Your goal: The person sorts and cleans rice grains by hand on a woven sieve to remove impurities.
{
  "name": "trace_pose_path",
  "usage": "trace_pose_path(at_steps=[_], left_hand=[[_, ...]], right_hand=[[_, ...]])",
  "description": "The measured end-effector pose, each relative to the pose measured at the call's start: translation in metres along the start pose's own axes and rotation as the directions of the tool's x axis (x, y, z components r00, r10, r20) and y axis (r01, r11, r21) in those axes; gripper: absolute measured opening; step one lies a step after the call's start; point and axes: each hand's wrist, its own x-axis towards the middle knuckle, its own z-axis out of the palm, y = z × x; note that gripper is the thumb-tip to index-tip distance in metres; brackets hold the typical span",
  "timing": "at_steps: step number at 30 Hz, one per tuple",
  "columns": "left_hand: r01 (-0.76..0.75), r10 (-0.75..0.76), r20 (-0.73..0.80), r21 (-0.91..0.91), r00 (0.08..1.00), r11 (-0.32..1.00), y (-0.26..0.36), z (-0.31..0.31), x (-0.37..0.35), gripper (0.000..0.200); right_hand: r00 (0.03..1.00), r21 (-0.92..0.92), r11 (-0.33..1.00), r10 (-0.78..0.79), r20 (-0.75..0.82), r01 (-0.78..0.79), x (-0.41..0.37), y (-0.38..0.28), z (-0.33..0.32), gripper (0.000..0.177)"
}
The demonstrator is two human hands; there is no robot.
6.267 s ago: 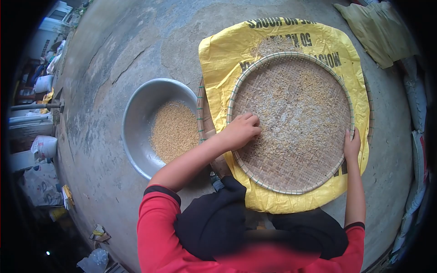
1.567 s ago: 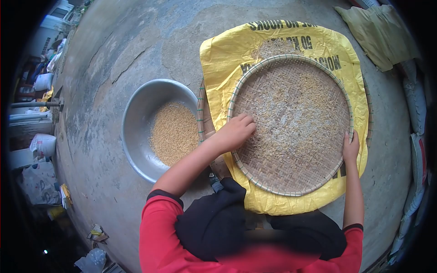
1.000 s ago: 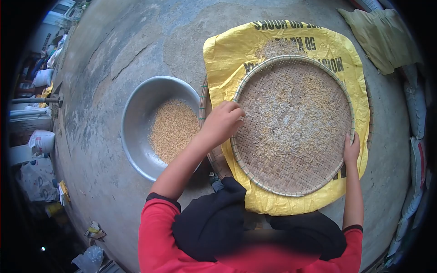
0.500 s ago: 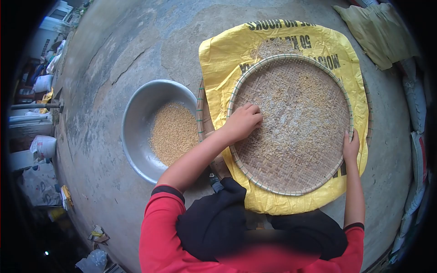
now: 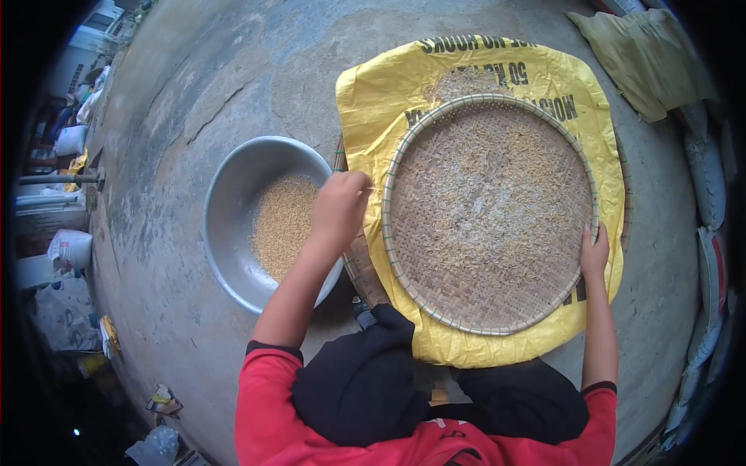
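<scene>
My left hand [image 5: 340,208] is raised between the metal basin and the round woven tray, its fingers pinched together; what they hold, if anything, is too small to make out. With my right hand [image 5: 595,250] I grip the right rim of the woven tray [image 5: 435,291]. Husked and unhusked grains [image 5: 497,202], with whitish bits among them, are spread over the tray. Under the tray lies a yellow sack [image 5: 365,109] with black printing. The metal basin [image 5: 229,233] to the left holds a heap of golden grain [image 5: 280,233].
Part of another woven tray [image 5: 365,268] shows beneath the yellow sack. A pale folded sack [image 5: 641,58] and filled bags [image 5: 711,264] line the right side. Along the left edge are a white bucket [image 5: 71,248], plastic bags [image 5: 68,314] and scraps [image 5: 163,400] on the concrete floor.
My left hand has left the grain on the tray and moved left, past the rim toward the basin. My right hand keeps its hold on the rim.
</scene>
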Motion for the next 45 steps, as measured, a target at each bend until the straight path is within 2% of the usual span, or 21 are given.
trace_pose_path(at_steps=[2,6,8,12,14,17,24,26,36,38,40,42,44,45], left_hand=[[0.203,-0.188,-0.079,0.274,0.979,0.940,-0.020,-0.027,-0.019,0.015],[0.256,-0.195,-0.184,0.420,0.963,0.871,-0.034,-0.038,-0.037,0.018],[0.043,-0.031,-0.086,0.145,0.996,0.988,-0.019,-0.025,-0.030,0.022],[-0.168,0.194,0.136,-0.183,0.972,0.969,0.016,0.026,-0.010,0.016],[-0.232,0.278,0.200,-0.226,0.940,0.946,0.021,0.061,-0.007,0.014],[-0.174,0.209,0.242,-0.158,0.947,0.972,0.031,0.079,-0.004,0.014],[-0.142,0.169,0.236,-0.128,0.957,0.982,0.034,0.088,-0.006,0.014],[-0.089,0.124,0.240,-0.153,0.963,0.984,0.036,0.091,-0.007,0.013],[-0.176,0.202,0.235,-0.127,0.951,0.976,0.030,0.093,-0.012,0.014],[-0.193,0.225,0.179,-0.181,0.958,0.964,0.027,0.079,-0.013,0.013],[0.059,0.061,0.312,-0.360,0.948,0.931,0.026,0.042,-0.011,0.012],[0.209,-0.124,0.252,-0.344,0.960,0.915,0.021,0.002,-0.022,0.010],[0.314,-0.294,0.123,-0.197,0.948,0.929,-0.004,-0.020,-0.038,0.013],[0.301,-0.302,0.043,0.033,0.952,0.953,-0.019,-0.028,-0.047,0.016]], right_hand=[[1.000,0.015,1.000,0.005,0.001,-0.005,-0.001,0.000,0.002,0.034],[1.000,0.035,0.999,-0.021,-0.001,0.021,0.000,0.003,0.002,0.034],[0.999,0.035,0.999,-0.035,-0.007,0.035,-0.001,0.004,0.001,0.034],[1.000,0.001,1.000,-0.030,-0.006,0.030,-0.001,-0.001,0.001,0.034],[1.000,-0.011,0.999,-0.031,-0.005,0.030,-0.001,-0.001,0.002,0.034],[0.999,0.015,0.999,-0.042,-0.015,0.042,-0.001,0.003,0.004,0.034],[0.999,0.025,0.999,-0.039,-0.011,0.040,0.000,0.005,0.004,0.034],[0.999,0.018,0.999,-0.037,-0.015,0.037,0.000,0.003,0.002,0.034],[1.000,0.016,1.000,-0.023,-0.002,0.023,0.000,0.003,0.002,0.033],[0.999,0.024,0.999,-0.036,-0.007,0.036,0.000,0.003,0.003,0.034],[1.000,0.005,1.000,-0.010,-0.006,0.010,-0.001,0.000,0.002,0.033],[1.000,0.006,1.000,-0.018,-0.018,0.018,-0.001,0.002,0.002,0.033],[0.999,0.016,1.000,-0.022,-0.031,0.023,-0.001,0.002,0.005,0.033],[0.999,0.023,0.999,-0.030,-0.029,0.030,-0.001,0.001,0.004,0.033]])
